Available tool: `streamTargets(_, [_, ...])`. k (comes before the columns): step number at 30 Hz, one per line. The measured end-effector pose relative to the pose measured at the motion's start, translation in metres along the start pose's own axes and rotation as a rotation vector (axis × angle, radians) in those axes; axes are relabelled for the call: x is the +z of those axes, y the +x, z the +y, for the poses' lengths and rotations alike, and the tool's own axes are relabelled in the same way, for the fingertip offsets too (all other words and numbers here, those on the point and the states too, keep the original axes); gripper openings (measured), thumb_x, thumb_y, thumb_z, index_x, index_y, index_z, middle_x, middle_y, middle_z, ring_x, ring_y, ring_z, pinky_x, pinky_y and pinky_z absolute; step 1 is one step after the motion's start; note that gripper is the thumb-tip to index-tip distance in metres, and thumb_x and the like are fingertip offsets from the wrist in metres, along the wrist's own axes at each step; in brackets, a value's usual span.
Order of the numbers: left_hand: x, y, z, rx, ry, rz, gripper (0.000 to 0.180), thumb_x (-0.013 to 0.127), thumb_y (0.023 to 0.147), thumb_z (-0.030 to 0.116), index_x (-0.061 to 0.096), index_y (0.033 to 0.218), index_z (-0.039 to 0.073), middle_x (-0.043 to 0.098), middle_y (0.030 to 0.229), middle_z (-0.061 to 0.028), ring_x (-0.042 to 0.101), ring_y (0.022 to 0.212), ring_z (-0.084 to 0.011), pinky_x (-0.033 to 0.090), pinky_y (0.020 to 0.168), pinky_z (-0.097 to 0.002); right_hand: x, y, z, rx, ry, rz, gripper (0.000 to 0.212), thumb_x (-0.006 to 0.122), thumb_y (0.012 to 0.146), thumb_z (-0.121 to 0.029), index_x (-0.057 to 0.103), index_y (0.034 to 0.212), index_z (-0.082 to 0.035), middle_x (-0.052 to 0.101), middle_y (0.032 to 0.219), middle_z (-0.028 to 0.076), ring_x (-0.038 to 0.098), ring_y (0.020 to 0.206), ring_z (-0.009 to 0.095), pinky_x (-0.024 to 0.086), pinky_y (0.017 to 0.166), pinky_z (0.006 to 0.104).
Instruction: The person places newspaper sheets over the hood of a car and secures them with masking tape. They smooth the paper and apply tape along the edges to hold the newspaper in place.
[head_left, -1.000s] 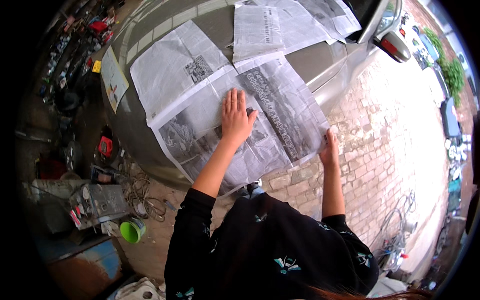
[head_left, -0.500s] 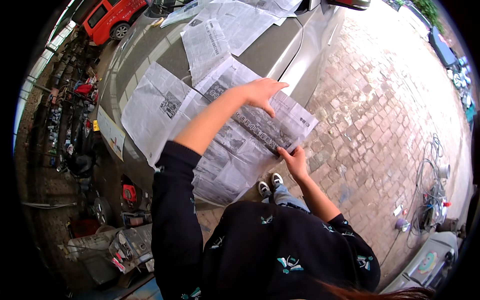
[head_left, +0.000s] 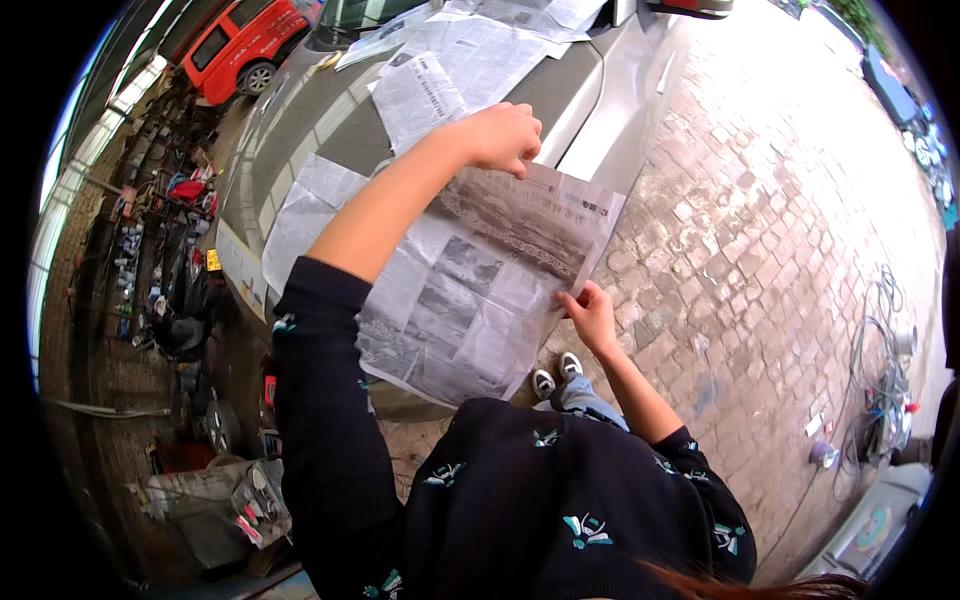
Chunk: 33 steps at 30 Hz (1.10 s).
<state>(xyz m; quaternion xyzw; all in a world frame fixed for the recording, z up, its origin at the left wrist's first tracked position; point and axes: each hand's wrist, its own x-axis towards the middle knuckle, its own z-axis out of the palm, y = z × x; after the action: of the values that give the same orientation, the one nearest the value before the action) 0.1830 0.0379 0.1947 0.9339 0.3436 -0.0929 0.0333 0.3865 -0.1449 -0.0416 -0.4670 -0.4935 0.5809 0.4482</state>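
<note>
A large printed newspaper sheet hangs tilted in front of me, over the front end of a grey-brown car. At its upper edge my left hand is closed, fingers curled round the paper. My right hand pinches the sheet's right edge lower down between thumb and fingers. Behind the held sheet, another part of newspaper lies on the hood; whether it belongs to the same sheet is hidden. Farther up the hood lie more newspaper sheets, some overlapping, reaching toward the windshield.
Brick paving stretches along the car's right side. Coiled cables lie on the ground at the far right, near a grey panel. Clutter and vehicle parts line the left, with a red van behind.
My left hand has moved up and left, going from spread fingers to a closed grip. The sheet's upper part is now lifted and tilted; my right hand keeps its pinch.
</note>
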Motion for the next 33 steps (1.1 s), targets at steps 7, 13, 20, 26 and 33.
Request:
streamTargets(7, [-0.002,-0.142,0.055,0.006,0.186,0.058,0.015,0.07,0.072,0.017,0.06,0.075,0.007,0.063,0.084,-0.0073,0.061,0.085,-0.0272,0.049,0.077,-0.0403,0.01,-0.018,-0.018,-0.352,-0.199,0.168,0.022,0.06,0.091,0.0,0.064,0.112,-0.002,0.061,0.073,0.002,0.056,0.064,0.005,0.047,0.06,0.0224])
streamTargets(13, [0.012,-0.195,0.09,-0.263,-0.484,-0.7,0.039,0.076,0.077,0.026,0.068,0.109,0.006,0.07,0.099,-0.0105,0.067,0.093,-0.0236,0.051,0.081,-0.0354,0.013,-0.027,-0.037,-0.47,-0.358,0.122,0.026,0.059,0.089,0.004,0.064,0.113,-0.003,0.068,0.084,0.011,0.067,0.069,0.017,0.052,0.067,0.0278])
streamTargets(20, [0.053,-0.101,0.058,-0.046,-0.513,0.164,0.032,0.066,0.087,0.018,0.064,0.116,0.005,0.066,0.112,-0.0109,0.063,0.1,-0.0241,0.05,0.086,-0.0353,0.011,-0.027,-0.029,-0.318,-0.266,0.13,0.023,0.056,0.089,0.004,0.064,0.11,-0.002,0.069,0.083,0.007,0.065,0.073,0.011,0.052,0.069,0.0261])
streamTargets(26, [0.128,-0.088,0.002,-0.277,-0.634,-0.158,0.021,0.069,0.083,0.018,0.071,0.096,0.002,0.071,0.087,-0.0104,0.066,0.079,-0.0216,0.051,0.076,-0.034,-0.005,-0.013,-0.003,-0.029,0.248,0.079,0.024,0.05,0.097,-0.001,0.06,0.117,0.003,0.067,0.104,0.005,0.062,0.095,0.01,0.05,0.082,0.0249])
streamTargets(33, [0.124,-0.089,0.0,-0.419,-0.657,-0.134,0.019,0.069,0.08,0.016,0.073,0.093,0.003,0.072,0.089,-0.0124,0.067,0.086,-0.0243,0.052,0.078,-0.0351,-0.035,0.033,-0.037,-0.248,-0.038,0.372,0.033,0.051,0.09,-0.008,0.06,0.12,0.001,0.066,0.118,0.014,0.061,0.112,0.023,0.046,0.098,0.035])
